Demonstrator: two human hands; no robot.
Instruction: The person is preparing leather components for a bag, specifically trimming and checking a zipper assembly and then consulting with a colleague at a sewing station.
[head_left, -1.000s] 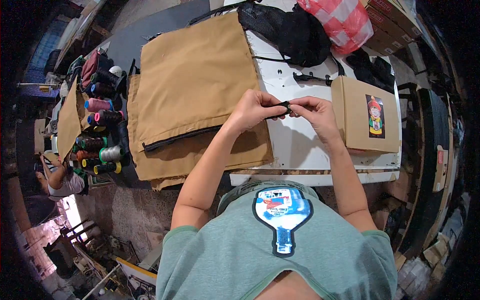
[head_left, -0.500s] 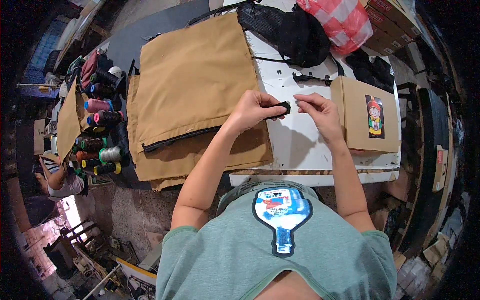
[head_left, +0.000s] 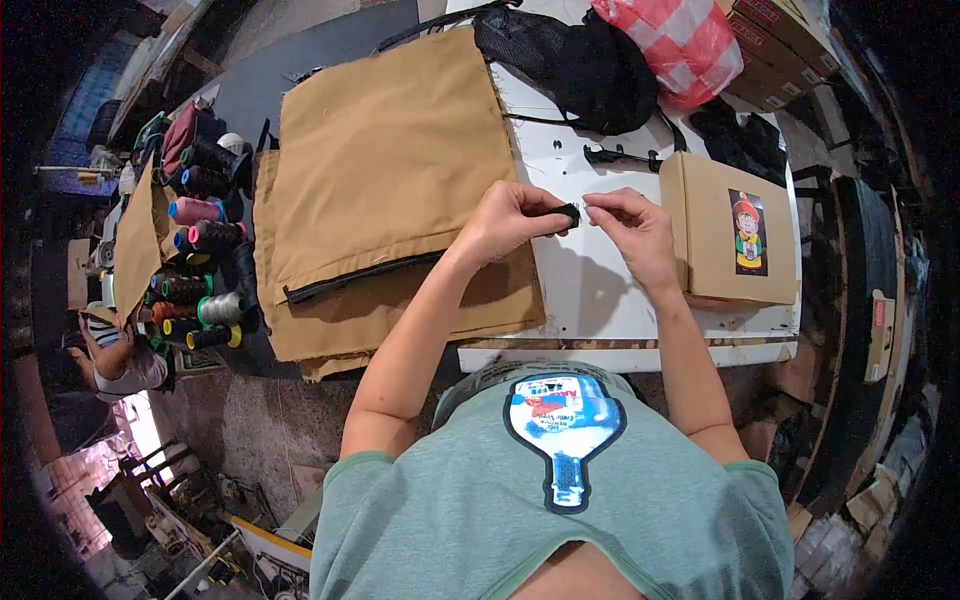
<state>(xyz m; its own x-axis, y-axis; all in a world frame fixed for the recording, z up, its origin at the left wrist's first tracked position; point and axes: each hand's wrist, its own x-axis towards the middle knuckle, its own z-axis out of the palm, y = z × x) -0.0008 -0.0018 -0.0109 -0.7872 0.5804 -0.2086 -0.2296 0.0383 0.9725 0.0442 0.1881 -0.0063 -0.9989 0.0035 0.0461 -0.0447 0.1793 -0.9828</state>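
Note:
My left hand [head_left: 503, 222] is closed, thumb against the fingers, on the end of a black zipper tape [head_left: 572, 213] over the right edge of a tan fabric panel [head_left: 390, 150]. A black zipper strip [head_left: 365, 272] runs along the panel's lower edge, passing behind my left forearm. Just to the right, my right hand [head_left: 640, 228] pinches thumb and fingertips together close to the tape end. Whatever lies between those fingertips is too small to make out. Another tan fabric piece [head_left: 420, 318] lies beneath the panel.
A cardboard box [head_left: 710, 230] with a cartoon picture stands right of my right hand on the white tabletop [head_left: 590, 310]. Behind are a black mesh bag [head_left: 590, 75], a red-and-white plastic bag [head_left: 680, 45] and stacked cartons [head_left: 775, 45]. Several thread spools [head_left: 215, 237] stand at the left.
My right hand has moved slightly left, its fingertips nearer the tape end. Less of the black tape end shows past my left fingers.

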